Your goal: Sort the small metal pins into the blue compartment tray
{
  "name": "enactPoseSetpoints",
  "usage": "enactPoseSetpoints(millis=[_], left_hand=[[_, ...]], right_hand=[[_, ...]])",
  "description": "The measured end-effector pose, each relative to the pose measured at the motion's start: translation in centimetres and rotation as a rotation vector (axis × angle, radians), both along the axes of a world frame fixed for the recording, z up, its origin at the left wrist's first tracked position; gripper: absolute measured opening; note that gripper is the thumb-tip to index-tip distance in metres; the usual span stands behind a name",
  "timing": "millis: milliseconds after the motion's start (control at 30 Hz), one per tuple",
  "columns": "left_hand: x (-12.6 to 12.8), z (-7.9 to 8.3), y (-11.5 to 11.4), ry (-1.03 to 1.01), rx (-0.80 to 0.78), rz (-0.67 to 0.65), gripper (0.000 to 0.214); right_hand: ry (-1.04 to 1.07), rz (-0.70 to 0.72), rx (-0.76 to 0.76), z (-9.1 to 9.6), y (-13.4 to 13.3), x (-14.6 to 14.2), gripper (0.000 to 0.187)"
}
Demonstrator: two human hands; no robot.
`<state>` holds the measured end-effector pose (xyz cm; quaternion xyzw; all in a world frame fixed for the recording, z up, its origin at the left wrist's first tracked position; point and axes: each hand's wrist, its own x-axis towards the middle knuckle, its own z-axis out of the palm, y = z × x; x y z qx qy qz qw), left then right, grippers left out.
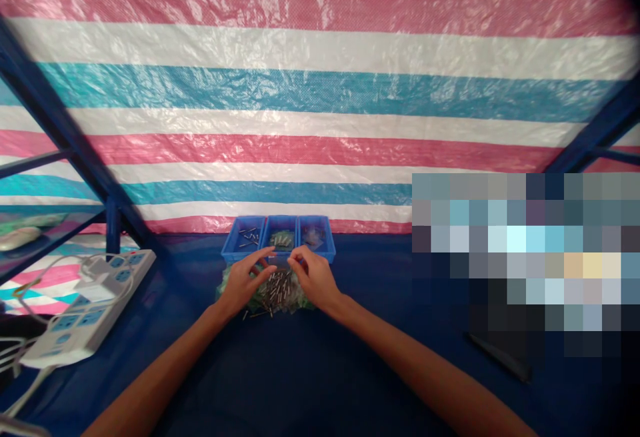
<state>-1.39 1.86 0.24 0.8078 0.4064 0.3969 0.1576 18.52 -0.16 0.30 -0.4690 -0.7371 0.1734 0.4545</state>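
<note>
Here we see both bare hands lying over a pile of small metal pins (277, 288), which sits on the dark blue table cover (310, 370), just in front of three small blue bins. The pins are mixed with some green pieces (300, 300) that are too small to name.

The left hand (244, 282) rests on the left side of the pile with its fingers loosely spread and curved, not closed on anything. The right hand (314, 278) is at the right side. Its thumb and forefinger come close together in a pinch above the pile, but we cannot tell if a pin is between them. The fingertips of the two hands are near each other, almost touching.

The left bin (244, 237) has a few loose pins, the middle bin (281, 236) has greenish parts, and the right bin (315, 234) has parts we cannot make out.

Well apart to the left lies a white power strip (85, 317) with cables. A striped tarpaulin (320, 90) hangs behind the table.
</note>
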Motion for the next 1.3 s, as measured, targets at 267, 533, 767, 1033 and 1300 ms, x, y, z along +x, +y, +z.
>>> enactPoseSetpoints(millis=[267,533,767,1033,1300], left_hand=[[-0.2,-0.4,0.1,0.009,0.015,-0.007,0.021],[0.1,-0.2,-0.2,-0.306,-0.263,-0.001,0.031],[0.5,0.2,-0.4,-0.499,-0.466,-0.09,0.04],[0.6,0.3,-0.2,-0.522,-0.522,-0.149,0.025],[0.2,0.0,0.0,-0.301,-0.26,-0.063,0.02]], right_hand=[[0.263,0.073,-0.105,-1.7,-0.2,-0.6,0.015],[0.206,0.055,0.169,-2.1,-0.1,-0.3,0.023],[-0.031,0.031,0.318,-2.8,0.1,-0.2,0.018],[-0.028,0.038,0.337,-3.1,0.2,-0.1,0.017],[0.155,0.053,0.211,-2.3,-0.1,-0.4,0.015]])
